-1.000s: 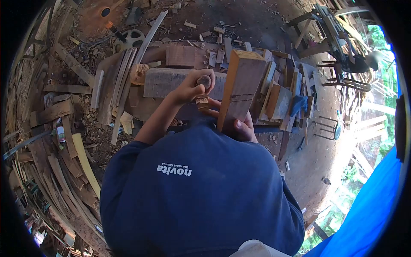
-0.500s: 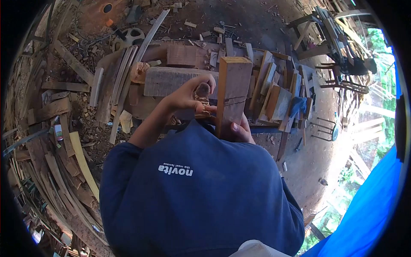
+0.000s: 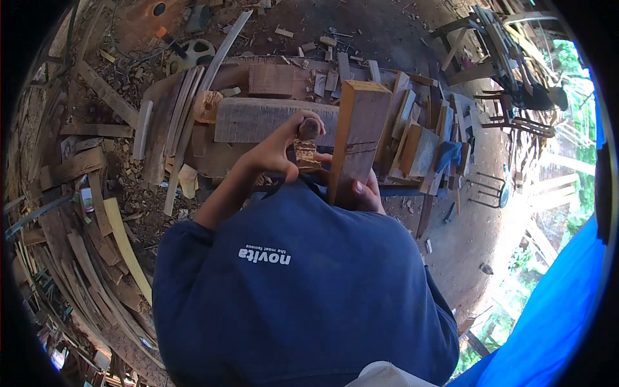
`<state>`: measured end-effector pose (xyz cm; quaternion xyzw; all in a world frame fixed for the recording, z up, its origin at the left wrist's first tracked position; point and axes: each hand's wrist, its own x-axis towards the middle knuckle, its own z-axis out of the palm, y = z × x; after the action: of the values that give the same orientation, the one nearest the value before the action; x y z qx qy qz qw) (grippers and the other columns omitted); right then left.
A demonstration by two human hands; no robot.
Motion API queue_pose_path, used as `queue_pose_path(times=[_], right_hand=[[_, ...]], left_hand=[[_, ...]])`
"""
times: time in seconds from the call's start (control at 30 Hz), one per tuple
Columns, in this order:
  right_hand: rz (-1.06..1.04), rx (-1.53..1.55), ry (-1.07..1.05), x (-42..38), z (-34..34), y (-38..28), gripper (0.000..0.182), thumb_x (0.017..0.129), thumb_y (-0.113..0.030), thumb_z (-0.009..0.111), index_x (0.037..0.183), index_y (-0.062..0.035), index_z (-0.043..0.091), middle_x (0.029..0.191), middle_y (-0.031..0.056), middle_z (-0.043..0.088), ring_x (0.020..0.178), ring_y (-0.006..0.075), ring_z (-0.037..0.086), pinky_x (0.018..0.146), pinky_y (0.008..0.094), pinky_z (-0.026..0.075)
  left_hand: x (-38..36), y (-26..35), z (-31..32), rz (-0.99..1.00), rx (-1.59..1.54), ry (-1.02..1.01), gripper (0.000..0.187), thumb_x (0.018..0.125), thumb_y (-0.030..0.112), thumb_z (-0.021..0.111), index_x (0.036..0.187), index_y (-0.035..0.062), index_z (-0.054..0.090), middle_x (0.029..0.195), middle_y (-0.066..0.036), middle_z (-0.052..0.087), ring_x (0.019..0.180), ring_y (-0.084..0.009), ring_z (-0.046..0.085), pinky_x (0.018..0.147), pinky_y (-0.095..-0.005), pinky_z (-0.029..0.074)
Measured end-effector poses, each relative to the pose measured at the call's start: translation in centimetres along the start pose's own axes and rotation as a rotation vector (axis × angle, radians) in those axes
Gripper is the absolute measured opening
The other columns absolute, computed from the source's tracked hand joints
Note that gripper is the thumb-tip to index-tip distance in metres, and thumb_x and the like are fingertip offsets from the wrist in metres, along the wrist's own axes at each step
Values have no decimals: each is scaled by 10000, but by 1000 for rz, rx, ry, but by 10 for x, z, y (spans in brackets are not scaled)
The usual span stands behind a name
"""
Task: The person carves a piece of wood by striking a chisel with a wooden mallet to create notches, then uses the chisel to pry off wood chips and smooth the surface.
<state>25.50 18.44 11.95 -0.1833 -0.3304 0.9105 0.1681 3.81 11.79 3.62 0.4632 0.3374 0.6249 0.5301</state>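
Observation:
My left hand [image 3: 274,153] is curled around a short wooden piece [image 3: 309,129] with a dark, rounded end and rough, pale-brown chipped wood below it. The thumb points down, a little apart from the chipped part, and the exact kind of this piece cannot be made out. Just to its right, a thick rectangular wooden block [image 3: 362,132] stands almost upright before my chest, dark lines crossing its broad face. My right hand [image 3: 367,195] grips the block low down, thumb on its near right side; its other fingers are largely hidden behind the wood.
Beyond my hands lies a weathered plank [image 3: 258,124] on a bench strewn with boards. Cut wood pieces [image 3: 422,151] and a blue cloth [image 3: 449,157] crowd the right side. Long strips [image 3: 126,248] are piled at left. A stool [image 3: 504,192] stands at right.
The block has shifted slightly right and turned, showing more of its narrow left side. My left thumb has moved down and away from the chipped wood.

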Motion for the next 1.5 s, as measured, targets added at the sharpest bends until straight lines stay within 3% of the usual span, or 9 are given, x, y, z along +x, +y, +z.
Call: queue_pose_path(times=[0.27, 0.87, 1.03, 1.1, 1.17, 1.23, 1.37, 1.43, 1.5], right_hand=[[9, 1, -7, -1, -5, 4, 790, 858, -281, 698, 1467, -11, 275, 1416, 250, 460, 1327, 350, 453, 1137, 480, 316], [-684, -1112, 101, 11, 0, -66, 516, 876, -220, 680, 1248, 29, 424, 1092, 221, 627, 862, 262, 669, 736, 387, 547], [109, -1714, 81, 29, 33, -98, 544, 828, -257, 751, 1188, 46, 478, 931, 198, 680, 799, 313, 687, 676, 409, 521], [3, -1812, 47, 21, 40, -121, 515, 860, -285, 725, 1159, 55, 479, 933, 208, 660, 820, 312, 674, 680, 410, 515], [-630, -1738, 151, 12, 38, -135, 494, 880, -265, 684, 1179, 66, 473, 1147, 257, 604, 972, 333, 652, 779, 401, 511], [-559, -987, -36, 15, 48, -132, 533, 893, -327, 644, 1210, 58, 455, 1159, 247, 564, 963, 321, 631, 835, 366, 495], [-849, -1160, -177, 44, -10, -79, 365, 878, -159, 610, 1166, 15, 467, 894, 171, 600, 778, 248, 616, 689, 365, 505], [111, -1766, 0, 42, 22, -97, 303, 873, -147, 618, 1120, -14, 503, 880, 127, 623, 772, 238, 640, 709, 393, 516], [54, -1801, 14, 37, 48, -128, 354, 885, -196, 636, 1155, -8, 504, 907, 136, 628, 783, 241, 637, 714, 370, 517]], left_hand=[[-9, 9, 4, -21, 440, -10, 864, 658, 147, 899, 1334, 107, 363, 1271, -79, 429, 1215, -206, 456, 1066, -364, 367], [2, -4, 0, -167, 31, 47, 833, 638, -21, 771, 1354, 103, 362, 1248, -62, 437, 1164, -142, 457, 941, -284, 430], [-2, -4, 3, -145, 152, 85, 927, 643, -47, 777, 1418, 100, 290, 1296, -87, 444, 1148, -157, 495, 930, -300, 467], [-5, -8, 1, -128, 152, 100, 842, 659, -21, 775, 1374, 104, 348, 1281, -52, 429, 1099, -120, 501, 871, -279, 477], [-6, -8, 0, -137, 141, 53, 829, 680, -18, 770, 1377, 114, 342, 1262, -49, 442, 1096, -117, 505, 847, -275, 490], [-6, -6, 1, -133, 154, 43, 830, 685, -31, 763, 1381, 116, 336, 1261, -53, 442, 1098, -118, 502, 845, -274, 492], [-4, 9, 13, -311, -2, 75, 863, 673, -80, 744, 1392, 108, 305, 1246, -73, 441, 1063, -125, 522, 828, -275, 500], [-5, 8, 19, -250, 80, 91, 878, 665, -92, 738, 1395, 103, 291, 1232, -80, 444, 1038, -130, 534, 824, -278, 501], [-6, 2, 18, -212, 153, 109, 893, 656, -104, 731, 1398, 98, 278, 1219, -86, 447, 1013, -135, 545, 820, -281, 502]])
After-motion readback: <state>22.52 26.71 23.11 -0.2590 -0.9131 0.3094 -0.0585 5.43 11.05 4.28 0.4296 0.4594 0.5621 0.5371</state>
